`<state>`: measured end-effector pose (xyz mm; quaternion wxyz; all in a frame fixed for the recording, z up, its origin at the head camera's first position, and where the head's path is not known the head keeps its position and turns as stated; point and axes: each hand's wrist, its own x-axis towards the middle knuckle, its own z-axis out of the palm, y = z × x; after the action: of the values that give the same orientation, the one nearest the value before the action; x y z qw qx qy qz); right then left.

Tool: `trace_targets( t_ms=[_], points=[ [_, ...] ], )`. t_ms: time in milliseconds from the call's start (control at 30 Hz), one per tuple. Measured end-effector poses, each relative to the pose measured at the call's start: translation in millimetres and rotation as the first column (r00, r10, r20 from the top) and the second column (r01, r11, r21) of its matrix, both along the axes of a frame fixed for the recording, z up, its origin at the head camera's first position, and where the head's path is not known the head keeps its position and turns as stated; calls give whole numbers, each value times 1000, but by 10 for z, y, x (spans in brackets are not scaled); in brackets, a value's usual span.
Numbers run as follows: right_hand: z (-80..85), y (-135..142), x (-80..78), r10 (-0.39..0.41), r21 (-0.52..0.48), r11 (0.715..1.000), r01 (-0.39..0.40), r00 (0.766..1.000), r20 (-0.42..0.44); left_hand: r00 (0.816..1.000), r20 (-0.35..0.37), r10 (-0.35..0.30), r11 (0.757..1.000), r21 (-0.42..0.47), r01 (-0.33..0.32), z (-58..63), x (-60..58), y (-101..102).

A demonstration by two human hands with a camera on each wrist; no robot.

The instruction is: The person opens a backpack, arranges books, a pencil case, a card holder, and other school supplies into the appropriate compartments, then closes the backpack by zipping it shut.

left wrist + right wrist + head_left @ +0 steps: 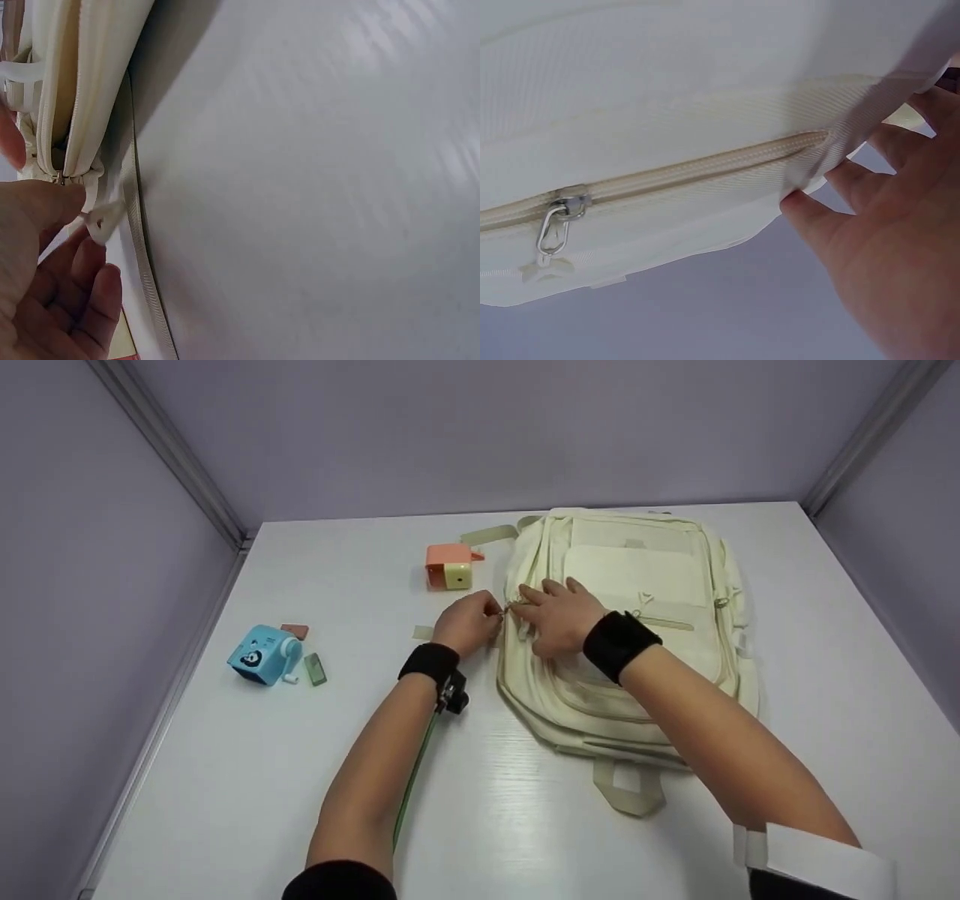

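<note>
A cream backpack (637, 574) lies flat on the white table. At its left edge my left hand (469, 624) pinches a zipper pull. In the left wrist view the thumb of my left hand (52, 255) lies over the metal zipper slider (60, 178), with a pale pull tab (103, 220) hanging beside the fingers. Beyond the slider the zipper's two edges stand apart. My right hand (562, 619) rests on the bag's front, fingers spread. In the right wrist view my right hand (889, 247) touches the fabric near a front pocket zipper (705, 178).
An orange and yellow pencil sharpener (448, 567) sits left of the bag's top. Farther left stand a blue crank sharpener (262, 654), a reddish-brown block (295, 631) and a green block (316, 669). A bag strap (628, 799) extends toward the front. Walls enclose the table's back and sides.
</note>
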<state>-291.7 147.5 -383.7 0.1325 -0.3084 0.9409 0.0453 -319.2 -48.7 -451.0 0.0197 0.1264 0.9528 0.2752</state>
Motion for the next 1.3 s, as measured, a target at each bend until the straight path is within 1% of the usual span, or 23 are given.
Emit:
trace_targets(
  t_ms=[100, 233, 367, 467, 567, 700, 900, 1133, 1300],
  points=[
    [-4, -16, 1, -5, 7, 1000, 6, 1000, -7, 1000, -14, -26, 1000, 0, 26, -1, 8, -13],
    [-15, -32, 0, -19, 19, 1000, 19, 1000, -9, 996, -71, -44, 999, -27, 42, 9, 15, -25],
    [-20, -34, 0, -28, 40, 999, 28, 1000, -6, 991, -110, -80, 996, -54, 74, 34, 33, -39],
    [-13, -31, 6, -33, 56, 998, 33, 999, -6, 982, -142, -121, 990, -88, 109, 58, 55, -45],
    [-9, -28, 6, -31, 63, 998, 32, 999, -11, 970, -175, -167, 980, -139, 144, 81, 85, -49],
    [-5, -28, 7, -33, 64, 997, 33, 999, -15, 957, -200, -212, 965, -196, 173, 118, 148, -52],
    [-8, -43, 13, -39, 50, 998, 40, 999, -8, 950, -190, -246, 951, -235, 200, 159, 286, -71],
    [-24, -54, 17, -36, 53, 998, 36, 999, -6, 945, -173, -279, 944, -228, 237, 164, 467, -109],
    [-18, -46, 18, -38, 67, 997, 38, 999, -7, 945, -145, -295, 941, -215, 261, 185, 580, -112]
  ],
)
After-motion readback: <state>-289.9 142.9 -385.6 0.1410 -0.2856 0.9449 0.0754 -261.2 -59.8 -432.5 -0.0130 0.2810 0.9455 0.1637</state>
